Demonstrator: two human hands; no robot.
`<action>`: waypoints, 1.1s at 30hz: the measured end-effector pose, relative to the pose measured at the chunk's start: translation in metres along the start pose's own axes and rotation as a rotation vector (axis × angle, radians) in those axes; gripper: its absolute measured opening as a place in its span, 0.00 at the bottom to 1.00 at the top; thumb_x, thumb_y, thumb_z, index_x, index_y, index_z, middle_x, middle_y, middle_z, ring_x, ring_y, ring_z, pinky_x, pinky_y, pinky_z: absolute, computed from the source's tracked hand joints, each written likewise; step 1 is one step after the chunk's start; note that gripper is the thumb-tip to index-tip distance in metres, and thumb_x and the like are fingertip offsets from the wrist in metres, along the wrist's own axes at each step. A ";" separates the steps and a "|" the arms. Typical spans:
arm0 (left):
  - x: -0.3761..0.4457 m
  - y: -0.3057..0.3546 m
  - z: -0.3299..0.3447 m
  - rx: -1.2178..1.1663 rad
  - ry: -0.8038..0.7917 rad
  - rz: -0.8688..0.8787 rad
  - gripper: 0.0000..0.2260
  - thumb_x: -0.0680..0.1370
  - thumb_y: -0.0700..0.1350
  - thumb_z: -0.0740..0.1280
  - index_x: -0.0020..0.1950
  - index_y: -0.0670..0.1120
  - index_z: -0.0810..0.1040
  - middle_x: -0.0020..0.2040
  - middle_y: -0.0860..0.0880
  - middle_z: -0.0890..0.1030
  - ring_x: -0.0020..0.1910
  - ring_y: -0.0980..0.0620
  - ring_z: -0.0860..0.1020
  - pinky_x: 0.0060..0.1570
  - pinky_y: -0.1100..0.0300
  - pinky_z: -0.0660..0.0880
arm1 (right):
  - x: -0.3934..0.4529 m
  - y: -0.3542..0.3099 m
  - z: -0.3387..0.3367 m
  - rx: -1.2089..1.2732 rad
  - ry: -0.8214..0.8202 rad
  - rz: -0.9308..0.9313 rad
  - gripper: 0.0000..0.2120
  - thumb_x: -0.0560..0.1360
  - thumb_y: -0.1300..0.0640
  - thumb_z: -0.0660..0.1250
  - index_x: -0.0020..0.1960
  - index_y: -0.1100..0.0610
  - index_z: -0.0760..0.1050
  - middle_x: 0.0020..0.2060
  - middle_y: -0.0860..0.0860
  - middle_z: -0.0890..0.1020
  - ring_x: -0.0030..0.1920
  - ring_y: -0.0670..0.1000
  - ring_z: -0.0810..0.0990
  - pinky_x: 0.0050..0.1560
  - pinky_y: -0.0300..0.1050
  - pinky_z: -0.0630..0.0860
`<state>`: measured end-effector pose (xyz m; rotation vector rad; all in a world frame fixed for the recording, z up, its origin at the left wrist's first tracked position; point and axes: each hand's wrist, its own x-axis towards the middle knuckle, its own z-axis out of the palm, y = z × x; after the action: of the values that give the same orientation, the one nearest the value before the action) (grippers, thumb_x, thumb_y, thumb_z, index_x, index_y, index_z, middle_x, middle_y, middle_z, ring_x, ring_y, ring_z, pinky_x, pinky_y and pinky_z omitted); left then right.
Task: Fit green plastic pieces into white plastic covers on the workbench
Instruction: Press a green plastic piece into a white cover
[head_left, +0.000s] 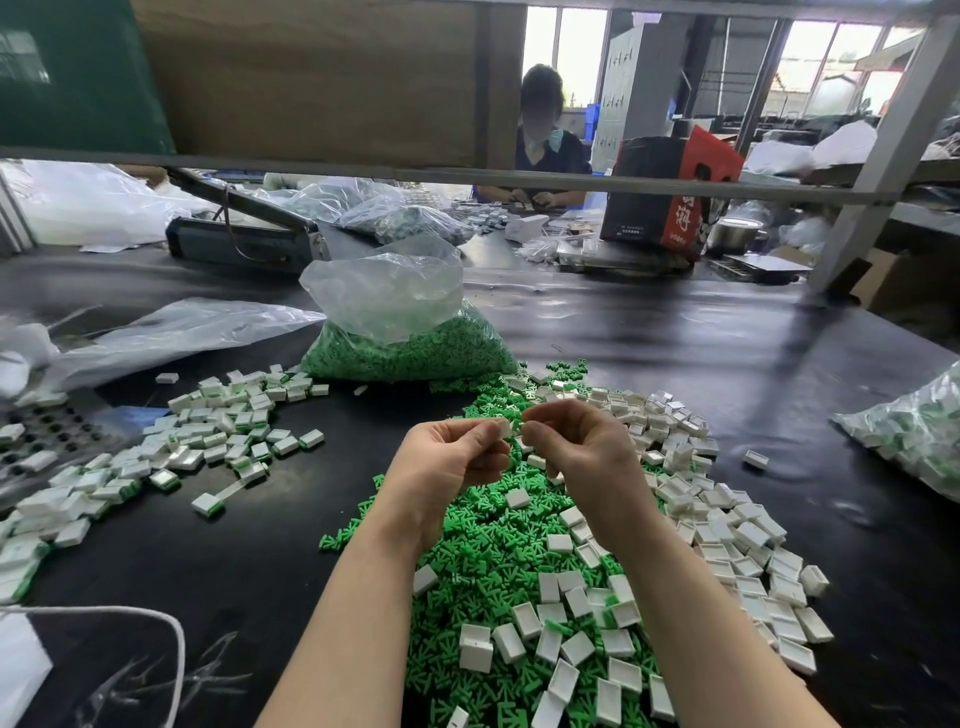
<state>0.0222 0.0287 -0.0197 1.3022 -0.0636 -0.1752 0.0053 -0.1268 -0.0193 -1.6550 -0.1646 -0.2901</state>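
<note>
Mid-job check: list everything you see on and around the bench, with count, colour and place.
green pieces: loose heap, green, bench centre
white covers: many, white, spread right of the heap
fitted covers: many, white with green, pile at left
bag of green pieces: one, clear plastic, behind the heap
bag of covers: one, clear, right edge
box: one, black and red, far right
other person: one, seated across the bench
workbench: one, black
left hand: pinches a white cover
right hand: fingers pinched; content hidden
</note>
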 end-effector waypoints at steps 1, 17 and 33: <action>0.000 0.000 0.000 0.009 -0.001 0.007 0.07 0.76 0.40 0.69 0.40 0.44 0.86 0.35 0.46 0.83 0.31 0.55 0.80 0.34 0.64 0.78 | 0.000 0.001 0.000 -0.006 0.004 -0.003 0.03 0.75 0.63 0.70 0.49 0.58 0.80 0.38 0.51 0.82 0.32 0.40 0.76 0.35 0.33 0.73; 0.005 -0.003 -0.005 0.263 -0.061 0.126 0.06 0.79 0.39 0.67 0.47 0.41 0.84 0.33 0.49 0.80 0.30 0.55 0.76 0.34 0.64 0.75 | 0.003 0.007 -0.005 -0.283 -0.222 0.048 0.09 0.81 0.56 0.63 0.44 0.60 0.76 0.32 0.51 0.80 0.33 0.53 0.73 0.37 0.54 0.71; 0.001 -0.004 -0.013 0.705 -0.300 0.134 0.10 0.82 0.45 0.62 0.42 0.44 0.73 0.34 0.50 0.71 0.35 0.52 0.66 0.39 0.54 0.64 | -0.002 0.002 -0.011 -0.322 -0.468 0.094 0.14 0.82 0.59 0.60 0.37 0.56 0.68 0.30 0.47 0.68 0.32 0.45 0.65 0.35 0.41 0.64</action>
<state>0.0246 0.0398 -0.0270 1.9566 -0.5042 -0.2441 0.0032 -0.1377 -0.0207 -2.0252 -0.4065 0.1574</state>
